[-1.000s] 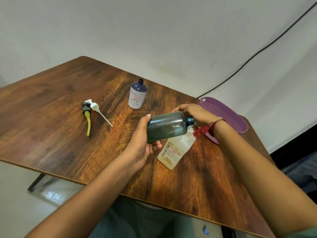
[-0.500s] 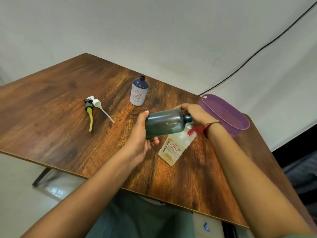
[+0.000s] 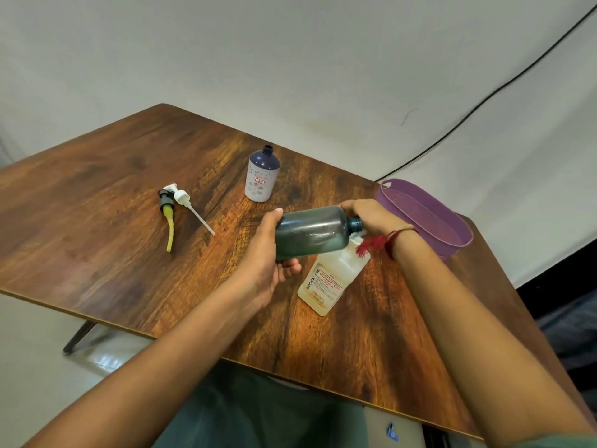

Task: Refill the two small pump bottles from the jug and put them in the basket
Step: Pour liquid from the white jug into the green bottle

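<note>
Head view | your left hand [image 3: 268, 263] grips the base of the teal bottle [image 3: 311, 232], right hand [image 3: 371, 218] grips its neck | held level over the jug [image 3: 332, 279], likely for inspection | blue bottle [image 3: 262, 179] stands uncapped for filling | pumps [image 3: 176, 202] lie aside | basket [image 3: 452, 234] at right

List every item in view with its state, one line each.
Teal bottle: pump off, sideways, left hand gripping base, right hand gripping neck.
Blue-and-white bottle: upright, pump off.
Black pump, white pump: lying loose on table.
Jug: standing, top hidden.
Purple basket: holds no bottle.
</note>
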